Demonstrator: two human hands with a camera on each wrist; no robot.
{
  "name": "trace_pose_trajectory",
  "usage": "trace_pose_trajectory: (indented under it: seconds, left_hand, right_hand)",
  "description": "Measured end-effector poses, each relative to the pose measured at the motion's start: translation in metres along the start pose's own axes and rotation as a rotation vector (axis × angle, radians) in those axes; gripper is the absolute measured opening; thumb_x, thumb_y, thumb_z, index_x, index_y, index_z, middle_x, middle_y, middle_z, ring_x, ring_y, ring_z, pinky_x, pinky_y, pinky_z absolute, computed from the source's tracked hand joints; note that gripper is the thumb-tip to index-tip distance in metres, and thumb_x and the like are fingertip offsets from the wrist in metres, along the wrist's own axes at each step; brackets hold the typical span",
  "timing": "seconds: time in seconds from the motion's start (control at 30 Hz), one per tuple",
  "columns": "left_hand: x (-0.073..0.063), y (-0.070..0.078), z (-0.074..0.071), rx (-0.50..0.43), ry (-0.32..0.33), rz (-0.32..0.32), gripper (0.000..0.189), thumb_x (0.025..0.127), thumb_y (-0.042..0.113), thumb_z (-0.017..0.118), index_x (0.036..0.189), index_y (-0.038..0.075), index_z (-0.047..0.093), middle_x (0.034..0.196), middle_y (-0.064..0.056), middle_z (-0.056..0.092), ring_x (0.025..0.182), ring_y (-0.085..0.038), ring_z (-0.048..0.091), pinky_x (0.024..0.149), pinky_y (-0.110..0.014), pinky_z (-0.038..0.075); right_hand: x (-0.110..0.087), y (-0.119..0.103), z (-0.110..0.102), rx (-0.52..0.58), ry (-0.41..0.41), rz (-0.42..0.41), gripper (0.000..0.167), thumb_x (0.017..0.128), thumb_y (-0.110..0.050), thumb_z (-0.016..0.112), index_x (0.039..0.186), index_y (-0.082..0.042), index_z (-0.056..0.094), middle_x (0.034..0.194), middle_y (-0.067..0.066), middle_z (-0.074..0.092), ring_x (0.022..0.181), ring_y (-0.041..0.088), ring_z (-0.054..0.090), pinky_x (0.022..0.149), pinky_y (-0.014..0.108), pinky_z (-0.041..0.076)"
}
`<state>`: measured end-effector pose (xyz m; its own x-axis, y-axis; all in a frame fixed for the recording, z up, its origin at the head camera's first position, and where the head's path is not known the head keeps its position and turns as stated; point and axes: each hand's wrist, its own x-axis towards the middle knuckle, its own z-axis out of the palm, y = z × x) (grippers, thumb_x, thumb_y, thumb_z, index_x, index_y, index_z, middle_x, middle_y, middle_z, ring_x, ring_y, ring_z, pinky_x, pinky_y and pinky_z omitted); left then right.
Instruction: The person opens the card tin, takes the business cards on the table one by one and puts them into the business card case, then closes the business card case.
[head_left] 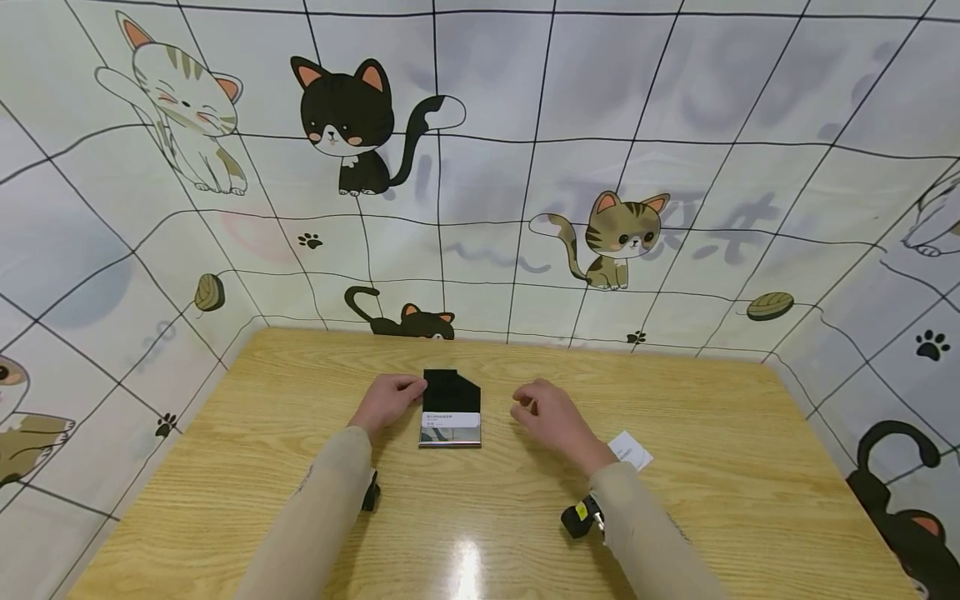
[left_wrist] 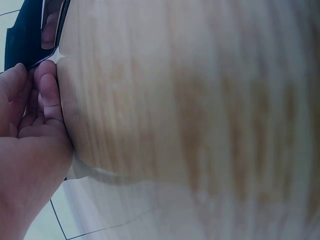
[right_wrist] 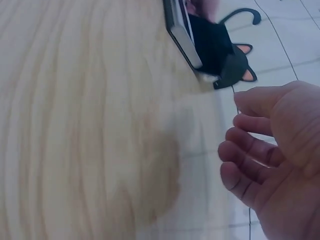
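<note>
A black business card case (head_left: 452,392) lies on the table left of its middle, its flap folded back toward the wall. White cards with printed text (head_left: 450,420) show in its near half, above a shiny lower edge. My left hand (head_left: 387,402) pinches the flap's left edge between thumb and fingers; in the left wrist view the fingertips (left_wrist: 48,90) meet the case's corner. To the right of the case, my right hand (head_left: 553,419) hovers with relaxed, slightly bent fingers and holds nothing. The right wrist view shows a gap between that hand and the case (right_wrist: 182,37).
A white card (head_left: 632,450) lies on the wooden table (head_left: 480,500) beside my right wrist, partly covered by the arm. Behind the table hangs a cloth (head_left: 487,183) with cartoon cats and a grid. A small black device (head_left: 579,518) is worn at the right wrist.
</note>
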<state>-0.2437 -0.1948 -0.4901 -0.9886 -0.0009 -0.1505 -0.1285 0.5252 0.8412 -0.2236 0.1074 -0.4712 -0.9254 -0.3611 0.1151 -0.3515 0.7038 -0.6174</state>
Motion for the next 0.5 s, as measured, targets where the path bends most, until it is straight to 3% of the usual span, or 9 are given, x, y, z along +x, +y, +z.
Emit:
trace_pose_trajectory:
  seconds: [0.5]
  left_hand:
    - [0.001, -0.001, 0.0, 0.028, 0.001, 0.007, 0.028, 0.104, 0.027, 0.064, 0.117, 0.007, 0.079, 0.097, -0.004, 0.076, 0.103, -0.023, 0.068, 0.105, -0.046, 0.048]
  right_hand:
    - [-0.038, 0.04, -0.054, -0.078, -0.101, 0.148, 0.043, 0.096, -0.019, 0.074, 0.13, 0.006, 0.063, 0.116, 0.018, 0.061, 0.096, 0.028, 0.062, 0.082, 0.046, 0.055]
